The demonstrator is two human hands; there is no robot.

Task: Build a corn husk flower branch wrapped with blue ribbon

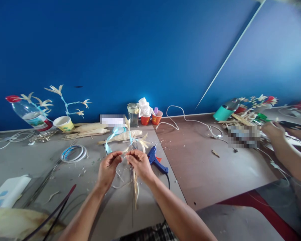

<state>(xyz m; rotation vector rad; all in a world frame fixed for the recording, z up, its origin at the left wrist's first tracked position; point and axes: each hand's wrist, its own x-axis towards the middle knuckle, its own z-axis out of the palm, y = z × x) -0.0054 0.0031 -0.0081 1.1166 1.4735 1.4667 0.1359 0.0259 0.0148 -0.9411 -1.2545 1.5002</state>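
Pale strip (124, 153) lies between left fingers (114, 155) and right fingers (134, 154), both pinching it, splayed petals (142, 144) just beyond.

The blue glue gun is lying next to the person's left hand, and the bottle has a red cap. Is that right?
Not quite. The head view shows the blue glue gun lying next to the person's right hand. The bottle does have a red cap.

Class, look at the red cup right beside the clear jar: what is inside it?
Crumpled white material bulges above the rim of the red cup. Anything deeper is hidden by that material and the cup's wall, so its contents there cannot be told.
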